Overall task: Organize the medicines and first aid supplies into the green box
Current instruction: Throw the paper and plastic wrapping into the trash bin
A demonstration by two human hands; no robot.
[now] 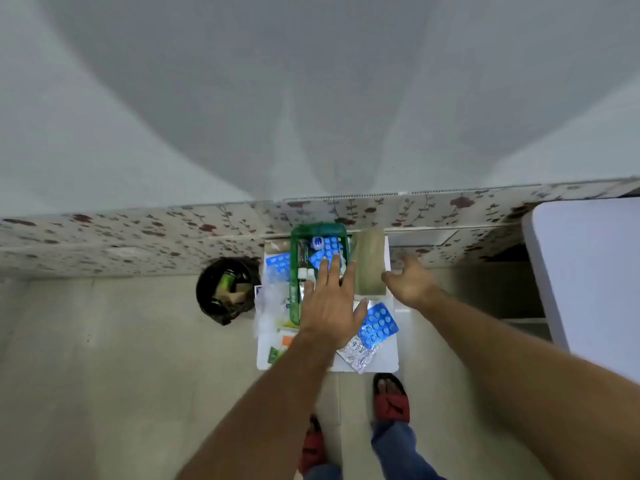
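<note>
My left hand [329,306] lies flat and unclenched over the green box [295,271] at frame centre; my right hand [410,280] hangs loose, holding nothing. The blue blister strip [378,327] just below looks light, stiff, slippery: I'd pinch its edge

The left hand [329,306] is hovering flat, fingers spread, over the green box [295,271], its fingertips above blue blister packs [325,251] lying inside. The right hand [410,282] is reaching out just right of a tan box [370,265], fingers loosely curled and holding nothing. Between the two wrists, another blue pack [379,325] is lying on a silver strip [358,355] on the white bench [391,355]. Well left of the left hand, a black bin [225,289] is sitting on the floor.
</note>
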